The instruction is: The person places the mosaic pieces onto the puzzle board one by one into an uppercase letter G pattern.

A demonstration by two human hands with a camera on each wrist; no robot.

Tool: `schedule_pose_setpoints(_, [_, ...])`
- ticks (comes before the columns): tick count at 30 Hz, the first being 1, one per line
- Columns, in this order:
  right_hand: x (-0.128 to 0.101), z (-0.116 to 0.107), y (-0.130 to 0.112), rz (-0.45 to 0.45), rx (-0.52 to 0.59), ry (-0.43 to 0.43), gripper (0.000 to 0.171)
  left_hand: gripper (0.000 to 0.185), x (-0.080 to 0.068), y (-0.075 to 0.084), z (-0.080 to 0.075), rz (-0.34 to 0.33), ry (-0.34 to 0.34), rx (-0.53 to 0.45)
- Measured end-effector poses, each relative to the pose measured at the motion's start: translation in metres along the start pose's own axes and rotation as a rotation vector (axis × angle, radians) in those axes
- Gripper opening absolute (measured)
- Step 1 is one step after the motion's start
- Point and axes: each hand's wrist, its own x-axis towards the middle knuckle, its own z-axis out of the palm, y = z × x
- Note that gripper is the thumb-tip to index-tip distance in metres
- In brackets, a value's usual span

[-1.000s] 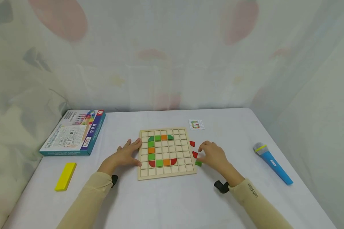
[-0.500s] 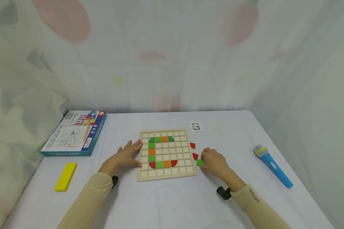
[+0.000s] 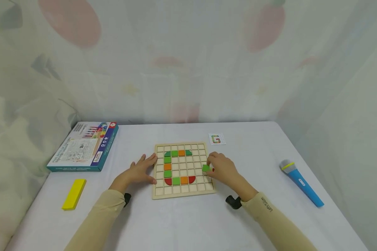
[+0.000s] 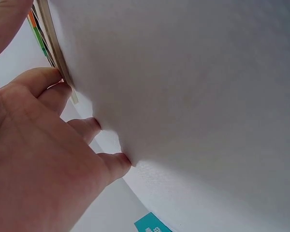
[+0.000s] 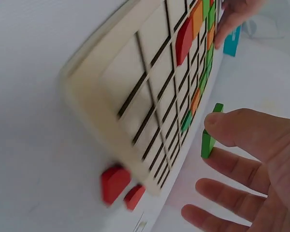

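Between thumb and index finger my right hand point(image 3: 224, 169) pinches a light green square tile point(image 5: 209, 140), held over the right edge of a wooden grid board point(image 3: 183, 193). Spread along the board's left edge, my left hand point(image 3: 135, 175) touches the rim with straight fingers and thumb. On the board, green, orange and red tiles form a C-like outline, with a red rounded tile point(image 3: 192, 179) at its lower right end. Two red rounded tiles, one nearer point(image 5: 115, 183) and one farther point(image 5: 135, 196), lie on the table beside the board; my right hand mostly hides them in the head view.
A small pattern card point(image 3: 217, 139) showing a coloured G lies behind the board. At far left are a flat game box point(image 3: 83, 146) and a yellow block point(image 3: 73, 194). A blue toy microphone point(image 3: 302, 183) lies at right on the white-covered table.
My right hand has taken the green tile from the table and carried it up and left over the board's right edge. My left hand stays at the board's left side.
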Motion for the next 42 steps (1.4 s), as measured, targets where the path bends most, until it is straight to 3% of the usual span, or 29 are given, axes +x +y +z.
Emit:
schedule_pose_setpoints(6, [0.020,0.007,-0.023,-0.091,-0.062,-0.102,0.022,0.106,0.001,0.000,0.002,0.014,0.008,0.006])
schedule_pose_setpoints(11, [0.029,0.009,-0.033,-0.103,-0.067,-0.146,0.020,0.105,0.001,0.003,0.002,0.008,0.004,0.009])
schedule_pose_setpoints(23, [0.034,0.020,-0.031,-0.107,-0.078,-0.160,0.019,0.106,0.001,0.006,0.001,-0.006,-0.002,0.003])
schedule_pose_setpoints(42, [0.033,0.015,-0.038,-0.100,-0.042,-0.192,0.016,0.106,0.001,0.001,0.001,-0.018,0.011,0.015])
